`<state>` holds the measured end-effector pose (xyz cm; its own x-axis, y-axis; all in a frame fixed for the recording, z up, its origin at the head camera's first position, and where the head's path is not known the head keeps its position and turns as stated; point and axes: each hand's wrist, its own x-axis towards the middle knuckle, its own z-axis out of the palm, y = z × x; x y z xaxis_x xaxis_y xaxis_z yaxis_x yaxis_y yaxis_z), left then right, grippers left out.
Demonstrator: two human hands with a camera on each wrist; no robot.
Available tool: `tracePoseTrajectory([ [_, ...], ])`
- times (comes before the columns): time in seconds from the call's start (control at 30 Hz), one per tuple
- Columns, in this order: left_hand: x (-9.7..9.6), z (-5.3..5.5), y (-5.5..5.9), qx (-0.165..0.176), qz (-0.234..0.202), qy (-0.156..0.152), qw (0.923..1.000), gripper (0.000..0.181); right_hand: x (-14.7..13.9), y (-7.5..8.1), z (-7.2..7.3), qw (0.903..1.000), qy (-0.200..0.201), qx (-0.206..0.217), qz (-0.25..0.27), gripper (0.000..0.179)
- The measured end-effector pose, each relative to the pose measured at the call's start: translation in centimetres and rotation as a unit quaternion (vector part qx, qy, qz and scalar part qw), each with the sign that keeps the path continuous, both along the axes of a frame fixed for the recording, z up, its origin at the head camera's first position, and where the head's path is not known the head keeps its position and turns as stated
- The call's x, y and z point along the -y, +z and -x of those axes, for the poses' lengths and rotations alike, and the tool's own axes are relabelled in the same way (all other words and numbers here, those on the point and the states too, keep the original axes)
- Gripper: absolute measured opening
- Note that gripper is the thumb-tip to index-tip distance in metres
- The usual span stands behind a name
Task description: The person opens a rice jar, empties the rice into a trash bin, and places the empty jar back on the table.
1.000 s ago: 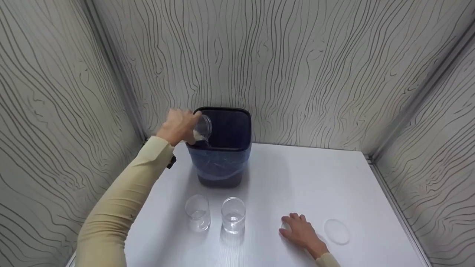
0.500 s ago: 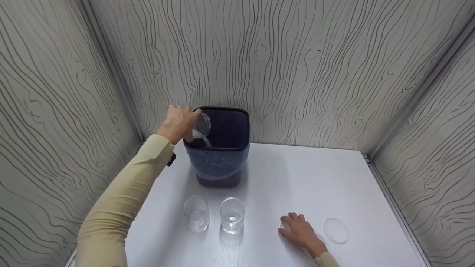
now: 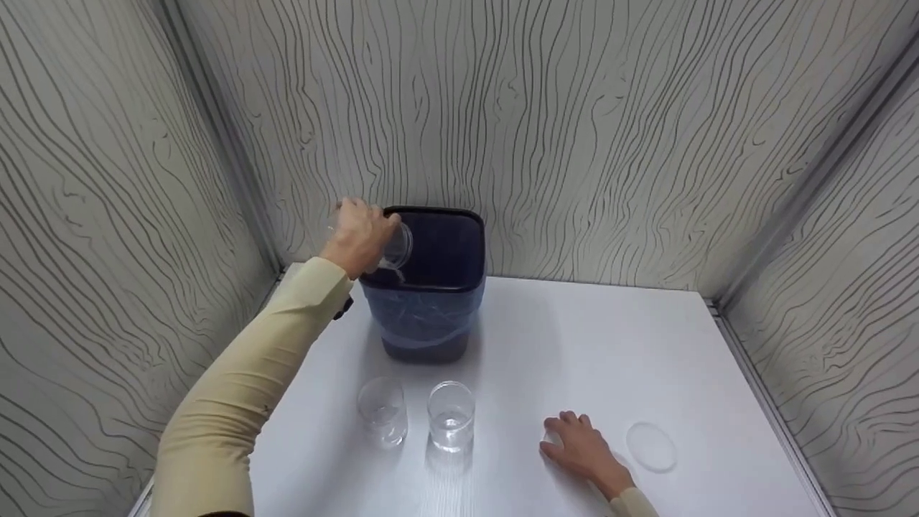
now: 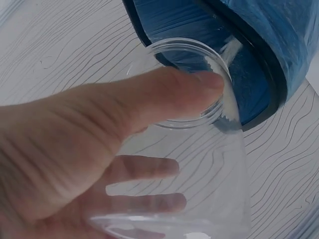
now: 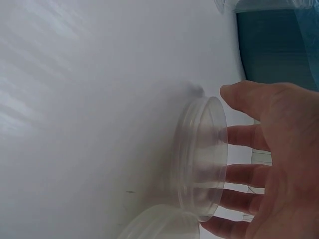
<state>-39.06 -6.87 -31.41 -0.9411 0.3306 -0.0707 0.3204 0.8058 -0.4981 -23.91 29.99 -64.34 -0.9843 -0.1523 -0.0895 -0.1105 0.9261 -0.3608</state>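
My left hand (image 3: 361, 233) grips a clear plastic jar (image 4: 209, 169) tipped on its side, its mouth over the near-left rim of the bin (image 3: 423, 323). White grainy stuff (image 4: 228, 102) lies inside by the mouth, and some streams into the bin. The thumb presses the jar's neck in the left wrist view, with fingers showing through the far wall. On the table at right, my right hand (image 3: 580, 454) rests with relaxed fingers at a clear round lid (image 5: 199, 154), partly covered by the hand in the head view. Beside it lies a second lid (image 3: 652, 446).
Two clear jars (image 3: 383, 420) (image 3: 451, 424) stand upright on the white table (image 3: 610, 345) in front of the bin. A blue liner (image 4: 294, 35) hangs over the bin's rim. Patterned panels (image 3: 574, 143) close in the table at the back and sides.
My left hand has shifted slightly right and up, tipping the jar further. White stuff keeps running from its mouth, with less showing inside. The right hand stays in place.
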Motion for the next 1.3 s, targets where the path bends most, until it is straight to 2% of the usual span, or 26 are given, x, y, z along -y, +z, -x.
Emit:
tracePoseTrajectory([
  [0.1, -0.4, -0.1, -0.4, -0.001, 0.02, -0.001, 0.9998, 0.067, 0.0, -0.2, -0.1, 1.0, -0.001, 0.003, -0.001, 0.039],
  [0.3, -1.3, 0.1, -0.9, 0.009, 0.048, -0.005, 0.9988, 0.05, 0.0, -0.3, -0.1, 0.9999, -0.004, 0.002, -0.009, 0.038],
  [0.47, -1.2, 0.4, -1.3, 0.002, 0.061, 0.002, 0.9981, 0.043, -0.1, -0.1, -0.1, 1.0, -0.004, -0.002, -0.006, 0.038],
  [0.6, -0.9, 0.3, -1.5, -0.002, 0.05, -0.006, 0.9987, 0.043, -0.1, -0.1, -0.2, 1.0, 0.001, -0.006, -0.006, 0.039],
  [0.73, -1.0, 0.1, -1.3, -0.026, 0.02, -0.027, 0.9991, 0.058, -0.2, 0.0, -0.1, 0.9998, 0.004, -0.016, -0.011, 0.038],
  [0.83, -1.1, 0.3, -1.2, -0.041, 0.008, -0.032, 0.9986, 0.067, -0.2, 0.0, 0.0, 0.9997, 0.005, -0.018, -0.013, 0.039],
  [1.1, -1.6, 0.9, -1.4, -0.01, 0.03, 0.002, 0.9995, 0.038, 0.0, -0.1, 0.2, 0.9999, 0.0, -0.004, -0.011, 0.04],
  [1.3, -1.4, 0.8, -1.4, -0.017, 0.031, -0.008, 0.9993, 0.039, 0.0, 0.0, 0.3, 1.0, -0.002, 0.001, -0.009, 0.039],
])
